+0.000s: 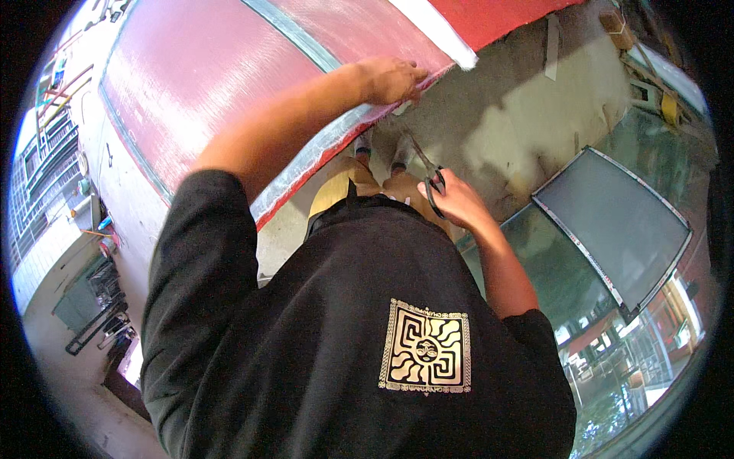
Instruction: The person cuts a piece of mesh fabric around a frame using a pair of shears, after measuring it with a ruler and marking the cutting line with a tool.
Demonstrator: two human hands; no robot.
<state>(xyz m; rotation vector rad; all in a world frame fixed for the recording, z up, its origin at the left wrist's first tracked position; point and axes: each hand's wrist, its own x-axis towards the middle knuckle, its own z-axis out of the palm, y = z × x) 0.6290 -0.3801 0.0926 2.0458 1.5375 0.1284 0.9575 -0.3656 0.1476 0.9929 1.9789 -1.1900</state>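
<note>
My left arm reaches across a table covered by a sheer mesh-like sheet over red. At the table's near edge my left hand rests on the sheet, fingers reaching out and bent a little at the rim. Whether the fingertips pinch the sheet's border is too small to make out. A pair of dark-handled scissors is in my right hand, below and to the right of the left one. Its blades point up and to the left, toward the table edge, apart from the sheet.
Grey-blue strips cross and border the table. A white strip lies beside a red surface at the top. On the right, a dark framed screen panel rests on a glassy surface. Wooden pieces stand at the upper right.
</note>
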